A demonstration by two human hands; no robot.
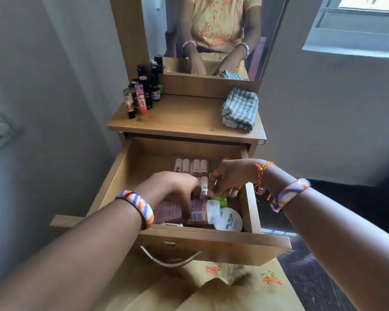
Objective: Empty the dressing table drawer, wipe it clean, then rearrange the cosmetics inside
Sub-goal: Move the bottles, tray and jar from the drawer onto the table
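The wooden drawer (213, 245) stands pulled open below the dressing table top (184, 122). Inside it lie a row of small pale tubes (190, 165), a brown-labelled bottle (177, 213) on its side and a white round nail polish remover tub (230, 221). My left hand (173, 189) reaches into the drawer with curled fingers around a small pale tube (204, 187). My right hand (229, 176) is beside it, fingers curled over a small green item (220, 199); what it holds is partly hidden.
Several lipsticks and small bottles (141, 95) stand at the table top's back left. A folded checked cloth (240, 108) lies at its right. A mirror (211, 34) rises behind. A grey wall is at left, a dark floor at right.
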